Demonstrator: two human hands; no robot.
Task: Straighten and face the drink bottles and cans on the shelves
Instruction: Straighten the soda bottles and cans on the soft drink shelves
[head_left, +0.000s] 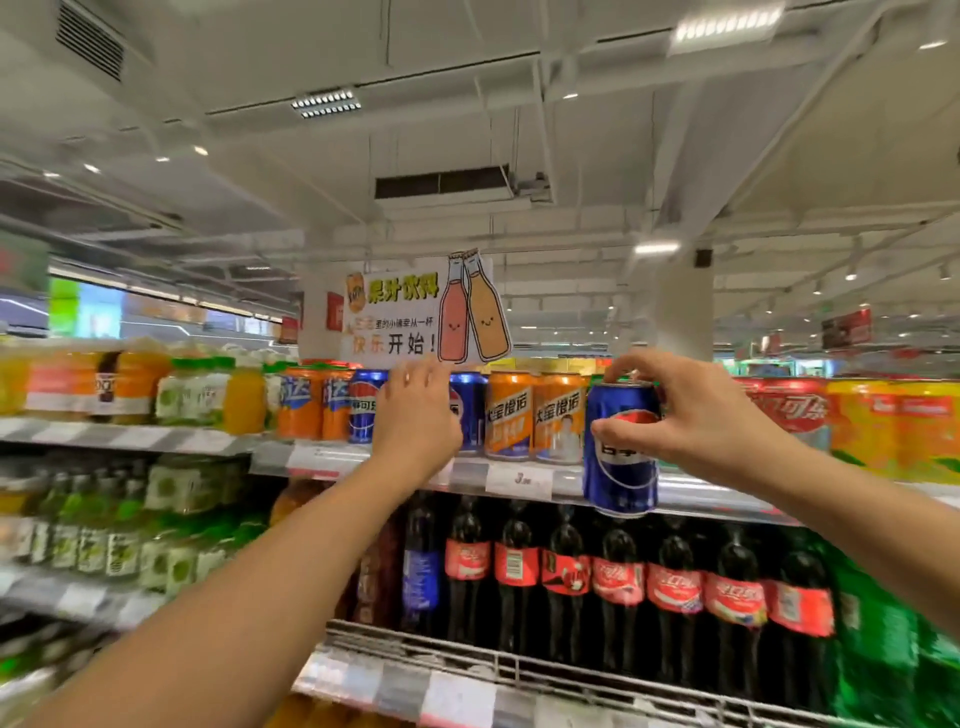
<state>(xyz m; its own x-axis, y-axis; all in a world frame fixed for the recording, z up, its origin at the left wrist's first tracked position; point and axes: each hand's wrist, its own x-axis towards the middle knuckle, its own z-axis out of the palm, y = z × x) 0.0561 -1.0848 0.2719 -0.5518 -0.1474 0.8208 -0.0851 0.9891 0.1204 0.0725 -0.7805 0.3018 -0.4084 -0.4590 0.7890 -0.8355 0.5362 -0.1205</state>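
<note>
My right hand (696, 415) holds a blue Pepsi can (621, 467) by its upper part, lifted in front of the top shelf edge (519, 480). My left hand (415, 415) reaches onto the top shelf, covering a blue Pepsi can (467, 410) in the row; whether its fingers grip that can is hidden. Left of it stand another Pepsi can (364, 405) and orange cans (311, 408). Two orange-and-blue cans (535, 415) stand between my hands. Red cola cans (789, 410) sit to the right.
A paper juice sign (410, 317) stands above the top shelf. Below, dark cola bottles (618, 577) with red labels fill a wire-fronted shelf (467, 654). Green bottles (878, 639) stand at the right; juice bottles (130, 384) and green-labelled bottles (104, 551) fill the left shelves.
</note>
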